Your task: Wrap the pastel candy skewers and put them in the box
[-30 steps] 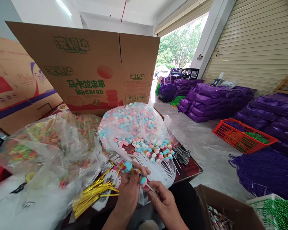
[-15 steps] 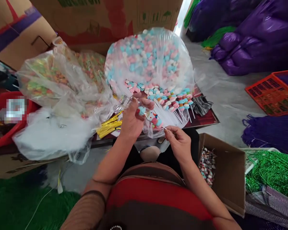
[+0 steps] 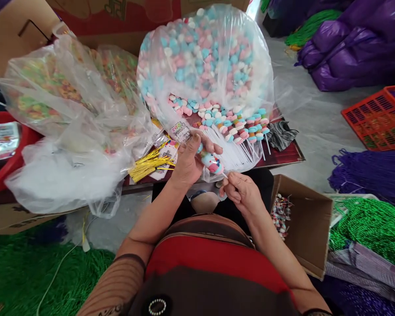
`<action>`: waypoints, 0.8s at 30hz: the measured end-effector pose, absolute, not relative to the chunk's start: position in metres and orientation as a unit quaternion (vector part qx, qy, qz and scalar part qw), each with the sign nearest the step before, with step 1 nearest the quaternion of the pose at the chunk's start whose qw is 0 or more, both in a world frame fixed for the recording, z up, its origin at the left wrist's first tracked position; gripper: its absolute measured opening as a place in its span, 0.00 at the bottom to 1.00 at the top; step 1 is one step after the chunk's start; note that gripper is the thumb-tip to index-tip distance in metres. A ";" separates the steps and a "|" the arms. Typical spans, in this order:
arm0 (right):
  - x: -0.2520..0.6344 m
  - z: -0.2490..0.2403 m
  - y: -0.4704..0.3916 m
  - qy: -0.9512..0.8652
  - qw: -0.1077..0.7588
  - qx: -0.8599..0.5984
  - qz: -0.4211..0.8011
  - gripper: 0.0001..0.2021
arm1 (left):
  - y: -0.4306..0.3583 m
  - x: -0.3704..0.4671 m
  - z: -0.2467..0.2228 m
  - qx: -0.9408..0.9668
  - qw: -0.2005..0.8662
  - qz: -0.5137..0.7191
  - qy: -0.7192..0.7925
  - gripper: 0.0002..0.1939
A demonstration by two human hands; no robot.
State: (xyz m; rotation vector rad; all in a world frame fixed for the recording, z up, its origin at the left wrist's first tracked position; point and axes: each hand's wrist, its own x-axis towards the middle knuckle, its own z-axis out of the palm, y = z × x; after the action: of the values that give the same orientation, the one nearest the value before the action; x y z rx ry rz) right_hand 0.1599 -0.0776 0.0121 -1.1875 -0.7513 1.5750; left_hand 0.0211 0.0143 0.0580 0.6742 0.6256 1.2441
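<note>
A marshmallow candy skewer [image 3: 213, 164], pink, blue and white, is inside a small clear printed wrapper between my hands. My left hand [image 3: 188, 163] closes around the wrapper's upper part, with its printed label [image 3: 180, 131] showing beyond the thumb. At the lower end, my right hand [image 3: 245, 191] pinches the white stick [image 3: 224, 175] between thumb and forefinger. Just beyond lie a bundle of white sticks [image 3: 232, 151] and a row of finished-looking skewers [image 3: 246, 127]. Gold twist ties [image 3: 149, 164] rest left of my left hand, partly over printed cards.
A big clear bag of marshmallows [image 3: 207, 57] stands at the back; bags of green and orange candy [image 3: 59, 92] are at left. A red basin [image 3: 29, 134] holds wrappers. Right of my lap, an open cardboard box [image 3: 306, 228] contains wrapped skewers. An orange crate [image 3: 377, 118] sits on the floor.
The skewer has gone deeper into the wrapper, its candies now together near the wrapper's lower end. My right hand still grips the stick. The camera view has tilted down slightly.
</note>
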 end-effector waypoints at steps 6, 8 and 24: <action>0.157 0.000 -0.083 -0.379 0.519 -0.554 0.529 0.20 | 0.019 0.021 0.060 0.333 0.693 0.563 0.302 0.25; 0.155 -0.005 -0.087 -0.426 0.520 -0.613 0.416 0.17 | 0.020 0.023 0.058 0.334 0.694 0.562 0.302 0.25; 0.143 0.005 -0.091 -0.463 0.507 -0.593 0.421 0.15 | 0.004 0.032 0.044 0.331 0.744 0.520 0.257 0.21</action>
State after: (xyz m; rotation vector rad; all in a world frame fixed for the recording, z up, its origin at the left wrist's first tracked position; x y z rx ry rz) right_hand 0.1434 -0.0908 0.0050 -1.4303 -1.1153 1.0157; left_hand 0.0324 0.0044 0.0440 0.7240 0.5629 1.1391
